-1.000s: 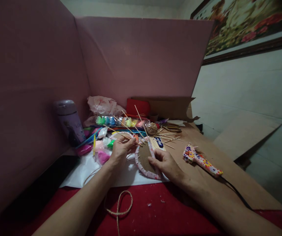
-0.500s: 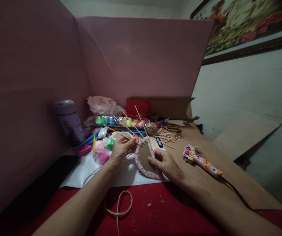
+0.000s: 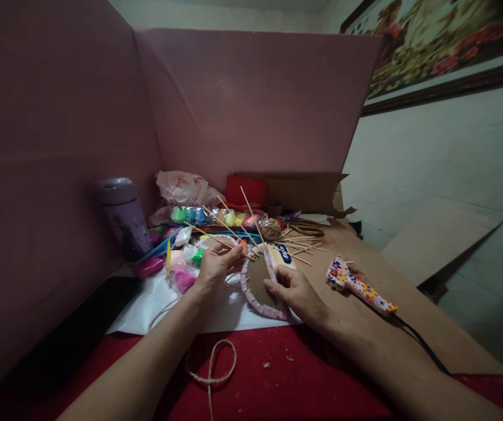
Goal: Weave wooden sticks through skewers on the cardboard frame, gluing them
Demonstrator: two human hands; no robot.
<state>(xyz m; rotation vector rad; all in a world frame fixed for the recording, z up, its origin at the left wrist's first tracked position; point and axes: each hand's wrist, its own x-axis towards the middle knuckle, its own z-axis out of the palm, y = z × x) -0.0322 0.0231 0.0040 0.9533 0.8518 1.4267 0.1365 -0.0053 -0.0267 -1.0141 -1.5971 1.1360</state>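
Note:
A brown cardboard disc (image 3: pixel 258 280) edged with a pink patterned strip stands tilted on white paper, with thin wooden sticks (image 3: pixel 234 231) fanning up and back from it. My right hand (image 3: pixel 293 292) grips the disc's near right edge, thumb on its face. My left hand (image 3: pixel 214 266) is closed in a pinch on one of the sticks just left of the disc. A length of jute twine (image 3: pixel 212 362) runs from under my left wrist and loops over the red cloth in front.
A floral-patterned glue gun (image 3: pixel 357 283) with a black cord lies to the right on brown cardboard. Behind are packets of coloured clay (image 3: pixel 207 216), a twine ball (image 3: pixel 271 229), loose sticks, a purple bottle (image 3: pixel 124 216) and a pink board wall (image 3: pixel 251 99).

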